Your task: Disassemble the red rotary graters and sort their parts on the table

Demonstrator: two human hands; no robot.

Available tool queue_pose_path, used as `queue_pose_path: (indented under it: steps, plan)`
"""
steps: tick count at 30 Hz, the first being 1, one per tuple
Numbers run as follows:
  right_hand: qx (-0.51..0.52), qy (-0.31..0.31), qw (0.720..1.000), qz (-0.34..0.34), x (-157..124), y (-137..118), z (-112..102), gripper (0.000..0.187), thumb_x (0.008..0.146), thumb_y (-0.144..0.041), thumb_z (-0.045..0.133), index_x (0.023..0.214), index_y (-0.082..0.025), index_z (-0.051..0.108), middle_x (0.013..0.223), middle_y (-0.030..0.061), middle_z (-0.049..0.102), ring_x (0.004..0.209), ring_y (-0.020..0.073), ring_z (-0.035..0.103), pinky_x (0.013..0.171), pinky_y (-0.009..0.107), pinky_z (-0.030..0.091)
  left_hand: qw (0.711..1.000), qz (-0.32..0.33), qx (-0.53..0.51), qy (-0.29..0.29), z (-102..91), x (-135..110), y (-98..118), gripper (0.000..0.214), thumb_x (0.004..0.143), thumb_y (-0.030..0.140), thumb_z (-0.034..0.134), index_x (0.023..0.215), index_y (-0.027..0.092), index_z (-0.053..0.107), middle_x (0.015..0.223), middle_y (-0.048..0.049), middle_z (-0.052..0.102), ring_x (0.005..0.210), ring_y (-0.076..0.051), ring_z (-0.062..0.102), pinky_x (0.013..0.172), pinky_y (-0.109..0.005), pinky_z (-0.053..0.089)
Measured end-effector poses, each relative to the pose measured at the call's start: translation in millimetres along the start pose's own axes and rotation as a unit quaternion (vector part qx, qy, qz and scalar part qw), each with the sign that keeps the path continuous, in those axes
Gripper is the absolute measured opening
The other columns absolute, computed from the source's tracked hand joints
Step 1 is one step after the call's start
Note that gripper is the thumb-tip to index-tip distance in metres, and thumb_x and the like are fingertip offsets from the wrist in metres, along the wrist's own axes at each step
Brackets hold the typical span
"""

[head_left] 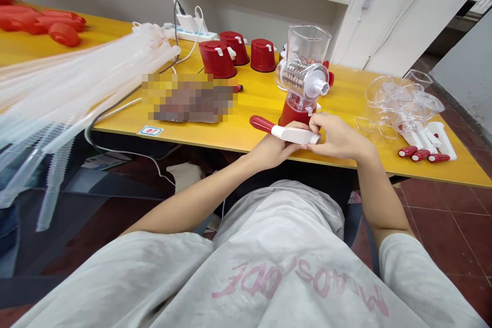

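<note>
A white crank handle [295, 135] with a red grip is held near the table's front edge, its grip pointing left. My left hand [271, 152] is closed around its middle from behind and below. At the handle's round white end, the fingers of my right hand [338, 136] are pinched together. Just behind both hands stands a rotary grater [303, 76], with a clear hopper on top, a metal drum lying in its housing and a red base. The drum's white hub faces right and has no crank on it. Some of my fingertips are hidden behind the handle.
Red grater bases [218, 59] stand at the back. Clear plastic parts [403, 102] and more red-gripped crank handles [421, 154] lie at the right. Long translucent plastic sleeves [100, 72] spread over the left side, near a power strip [192, 34] and trailing cables. One tabletop patch is blurred out.
</note>
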State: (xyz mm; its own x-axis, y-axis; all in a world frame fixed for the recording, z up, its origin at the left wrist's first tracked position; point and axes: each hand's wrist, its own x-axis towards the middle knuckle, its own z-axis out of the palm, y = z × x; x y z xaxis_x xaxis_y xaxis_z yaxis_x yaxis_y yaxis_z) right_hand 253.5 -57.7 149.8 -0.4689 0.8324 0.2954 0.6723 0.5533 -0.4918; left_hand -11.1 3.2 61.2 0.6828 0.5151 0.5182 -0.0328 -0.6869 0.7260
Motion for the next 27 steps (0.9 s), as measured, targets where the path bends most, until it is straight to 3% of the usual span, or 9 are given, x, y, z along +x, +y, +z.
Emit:
queue_pose_path:
  steps: [5, 13, 16, 20, 23, 27]
  plan:
    - [-0.019, -0.020, 1.000, 0.011, -6.7, -5.8, -1.3, 0.043, 0.095, -0.042, 0.092, 0.096, -0.030, 0.050, 0.097, 0.0022, 0.070, 0.085, 0.0238, 0.057, 0.078, 0.039, 0.039, 0.999, -0.022, 0.007, -0.024, 0.2, -0.5, 6.0, 0.045, 0.122, 0.052, 0.082, 0.157, 0.023, 0.078, 0.151, -0.0144, 0.091, 0.135, -0.036, 0.088, 0.120, -0.047, 0.069]
    - [-0.050, -0.037, 0.997, 0.049, -8.0, -12.7, -2.9, 0.047, 0.092, -0.036, 0.092, 0.094, -0.030, 0.045, 0.090, -0.0005, 0.067, 0.079, 0.0210, 0.053, 0.075, 0.039, 0.034, 1.000, -0.019, 0.001, -0.020, 1.7, 1.3, 10.6, 0.036, 0.120, 0.046, 0.082, 0.147, 0.021, 0.081, 0.140, -0.0141, 0.092, 0.122, -0.035, 0.089, 0.106, -0.046, 0.070]
    - [-0.040, -0.033, 0.998, 0.042, -7.2, -7.7, -3.6, 0.047, 0.092, -0.041, 0.092, 0.095, -0.031, 0.046, 0.090, -0.0012, 0.066, 0.079, 0.0206, 0.051, 0.075, 0.039, 0.035, 1.000, -0.028, 0.005, -0.013, 2.4, 1.9, 12.1, 0.036, 0.120, 0.050, 0.083, 0.142, 0.021, 0.083, 0.142, -0.0150, 0.093, 0.126, -0.036, 0.090, 0.107, -0.047, 0.071]
    - [-0.001, -0.012, 1.000, 0.003, -6.6, -1.4, -4.6, 0.043, 0.096, -0.046, 0.093, 0.101, -0.031, 0.053, 0.099, 0.0025, 0.072, 0.084, 0.0242, 0.057, 0.078, 0.041, 0.044, 0.999, -0.036, 0.025, 0.012, 2.9, 3.4, 12.6, 0.039, 0.121, 0.057, 0.081, 0.134, 0.020, 0.085, 0.142, -0.0168, 0.093, 0.129, -0.039, 0.090, 0.112, -0.050, 0.072]
    - [0.025, 0.000, 1.000, -0.011, -7.6, -3.1, -6.5, 0.039, 0.103, -0.053, 0.094, 0.110, -0.030, 0.063, 0.111, 0.0070, 0.080, 0.094, 0.0297, 0.069, 0.087, 0.047, 0.057, 0.998, -0.056, 0.028, 0.022, 2.8, 4.3, 11.9, 0.055, 0.119, 0.074, 0.082, 0.128, 0.020, 0.087, 0.139, -0.0182, 0.095, 0.125, -0.042, 0.091, 0.106, -0.052, 0.074]
    - [0.037, -0.003, 0.999, -0.016, -12.7, -9.3, -9.9, 0.030, 0.106, -0.046, 0.093, 0.122, -0.031, 0.072, 0.122, 0.0089, 0.088, 0.109, 0.0347, 0.081, 0.101, 0.053, 0.066, 0.996, -0.085, 0.011, 0.021, 2.0, 4.2, 15.0, 0.071, 0.115, 0.089, 0.082, 0.125, 0.019, 0.092, 0.131, -0.0171, 0.098, 0.121, -0.043, 0.094, 0.102, -0.050, 0.077]
